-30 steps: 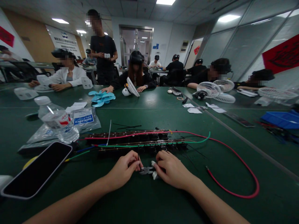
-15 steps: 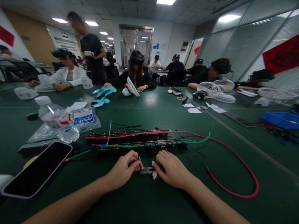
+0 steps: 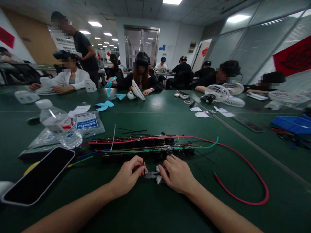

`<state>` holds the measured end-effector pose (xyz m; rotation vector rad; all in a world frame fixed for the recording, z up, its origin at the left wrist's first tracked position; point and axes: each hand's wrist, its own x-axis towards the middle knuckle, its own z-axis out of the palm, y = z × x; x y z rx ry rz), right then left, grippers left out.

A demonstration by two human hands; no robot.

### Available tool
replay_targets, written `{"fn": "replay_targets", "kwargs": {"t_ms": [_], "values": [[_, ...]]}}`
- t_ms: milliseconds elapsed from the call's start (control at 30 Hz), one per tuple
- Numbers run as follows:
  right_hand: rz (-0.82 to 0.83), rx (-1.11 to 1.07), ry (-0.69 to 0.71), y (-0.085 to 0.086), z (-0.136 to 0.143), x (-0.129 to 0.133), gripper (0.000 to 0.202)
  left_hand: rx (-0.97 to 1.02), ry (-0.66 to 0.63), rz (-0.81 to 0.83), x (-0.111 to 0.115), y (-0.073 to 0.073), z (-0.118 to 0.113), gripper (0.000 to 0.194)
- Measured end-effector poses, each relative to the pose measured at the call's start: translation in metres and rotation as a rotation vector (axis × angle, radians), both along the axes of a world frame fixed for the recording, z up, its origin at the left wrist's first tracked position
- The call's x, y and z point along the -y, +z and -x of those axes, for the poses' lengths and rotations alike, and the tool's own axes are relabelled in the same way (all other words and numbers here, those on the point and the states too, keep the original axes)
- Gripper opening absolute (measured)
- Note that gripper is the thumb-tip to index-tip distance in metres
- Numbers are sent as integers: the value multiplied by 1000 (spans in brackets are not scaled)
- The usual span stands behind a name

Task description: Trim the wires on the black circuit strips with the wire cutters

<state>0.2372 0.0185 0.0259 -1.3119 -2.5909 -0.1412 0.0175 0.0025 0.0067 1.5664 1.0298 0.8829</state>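
My left hand [image 3: 130, 176] is closed in a pinch on a thin black strip [image 3: 143, 162] that sticks up above its fingertips. White-handled pliers [image 3: 152, 175] are gripped in my right hand [image 3: 178, 174], their jaws pointing left and touching or nearly touching my left fingertips. Just beyond both hands lie two long black racks [image 3: 136, 155] strung with copper-coloured wires. A green wire [image 3: 206, 148] and a red wire [image 3: 243, 158] run along them, the red one looping round to the right.
At the left are a phone [image 3: 40, 176], a water bottle [image 3: 58, 123] and a plastic bag [image 3: 91, 124]. Across the green table [image 3: 155, 119], people sit behind white fan parts [image 3: 217, 93] and blue blades [image 3: 104, 105]. A blue tray [image 3: 293, 124] stands at the right.
The pliers and my right hand have shifted very slightly. Across the table a person has lifted one blue blade piece, and the standing person has moved left and leans over.
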Motion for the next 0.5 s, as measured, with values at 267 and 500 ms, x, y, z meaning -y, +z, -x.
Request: {"fn": "replay_targets", "kwargs": {"t_ms": [267,500], "values": [[-88,-29,3,-6,0,-1,35,-83,-6,-80,1,-1,2,13],[-107,-42,-4,-6,0,-1,32,-396,36,-258,3,3,3,6]]}}
